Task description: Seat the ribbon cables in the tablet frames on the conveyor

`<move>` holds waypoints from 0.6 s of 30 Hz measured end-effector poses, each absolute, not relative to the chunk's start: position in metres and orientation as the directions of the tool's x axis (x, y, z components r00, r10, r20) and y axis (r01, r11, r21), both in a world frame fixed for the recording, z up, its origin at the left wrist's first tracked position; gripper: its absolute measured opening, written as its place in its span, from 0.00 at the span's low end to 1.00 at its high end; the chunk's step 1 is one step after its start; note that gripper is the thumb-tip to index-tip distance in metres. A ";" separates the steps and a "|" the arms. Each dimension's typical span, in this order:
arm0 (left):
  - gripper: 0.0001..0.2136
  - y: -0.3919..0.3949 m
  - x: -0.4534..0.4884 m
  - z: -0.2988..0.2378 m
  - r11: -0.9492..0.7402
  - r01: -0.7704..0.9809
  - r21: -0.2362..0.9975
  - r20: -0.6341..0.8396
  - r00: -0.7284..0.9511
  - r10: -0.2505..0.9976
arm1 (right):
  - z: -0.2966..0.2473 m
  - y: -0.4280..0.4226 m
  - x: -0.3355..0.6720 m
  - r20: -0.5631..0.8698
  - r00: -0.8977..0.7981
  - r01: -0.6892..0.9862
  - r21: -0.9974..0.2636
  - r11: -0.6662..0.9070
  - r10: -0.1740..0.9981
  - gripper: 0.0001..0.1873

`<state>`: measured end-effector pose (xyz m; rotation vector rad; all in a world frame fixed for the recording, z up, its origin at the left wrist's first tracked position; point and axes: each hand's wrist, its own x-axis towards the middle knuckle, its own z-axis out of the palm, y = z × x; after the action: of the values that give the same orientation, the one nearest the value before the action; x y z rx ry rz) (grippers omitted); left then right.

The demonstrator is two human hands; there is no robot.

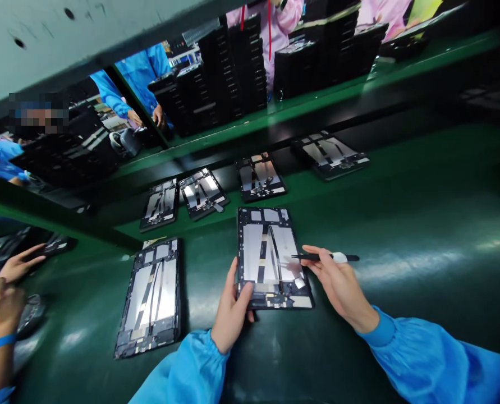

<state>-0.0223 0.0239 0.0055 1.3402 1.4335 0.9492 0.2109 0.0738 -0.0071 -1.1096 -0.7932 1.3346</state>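
Observation:
My left hand (232, 311) grips the lower left corner of an opened tablet (252, 252), thumb on top and fingers beneath. The tablet's inside faces up, with silvery panels, dark ribbon cables and a board strip along the near end. In my right hand (336, 280) is a pair of black tweezers (311, 257), pinched between thumb and fingers. Their tips point left over the tablet's right side; whether they touch it I cannot tell. A small white tab (300, 283) lies near the tablet's lower right corner.
Another opened tablet (152, 297) lies to the left on the green work surface (401, 314). Several more, including one tablet (329, 154), form a row behind. A green post (64, 216) crosses at left, beside a co-worker's hands (1, 303). Stacked black trays (228, 78) stand beyond.

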 end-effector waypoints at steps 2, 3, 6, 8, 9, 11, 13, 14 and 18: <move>0.33 0.027 -0.030 0.019 0.240 0.096 0.966 -0.235 -0.052 0.970 | -0.008 0.079 0.212 -0.094 0.146 -0.306 -0.951 -0.045 0.985 0.24; 0.33 0.033 -0.037 0.028 0.258 0.044 0.965 -0.252 -0.103 0.962 | -0.010 0.082 0.212 -0.069 0.168 -0.281 -0.959 -0.019 0.983 0.24; 0.33 0.073 -0.062 0.055 0.202 0.026 0.979 -0.187 -0.277 0.942 | -0.016 0.093 0.211 -0.031 0.205 -0.197 -0.980 0.011 0.978 0.28; 0.31 0.117 -0.081 0.069 0.153 0.086 0.984 -0.108 -0.396 0.912 | -0.019 0.098 0.209 -0.021 0.182 -0.161 -0.987 0.009 0.983 0.31; 0.29 0.141 -0.089 0.073 0.157 0.120 0.980 -0.089 -0.444 0.892 | -0.021 0.100 0.209 -0.016 0.166 -0.148 -0.989 0.009 0.986 0.31; 0.29 0.187 -0.104 0.076 0.170 0.144 0.975 -0.080 -0.488 0.869 | -0.023 0.102 0.208 -0.005 0.144 -0.133 -0.991 0.014 0.989 0.32; 0.28 0.223 -0.114 0.073 0.191 0.152 0.970 -0.089 -0.506 0.858 | -0.023 0.103 0.207 -0.001 0.138 -0.133 -0.991 0.018 0.990 0.32; 0.28 0.236 -0.116 0.071 0.202 0.154 0.967 -0.098 -0.506 0.857 | -0.024 0.103 0.206 0.002 0.135 -0.137 -0.990 0.021 0.991 0.32; 0.26 0.257 -0.111 0.055 0.227 0.152 0.962 -0.136 -0.454 0.881 | -0.024 0.105 0.202 0.015 0.120 -0.142 -0.989 0.032 0.993 0.31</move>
<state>-0.1109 0.2574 0.0546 0.9584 1.7800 1.2788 0.2020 0.1055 -0.0242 -1.1402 -1.0279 1.1700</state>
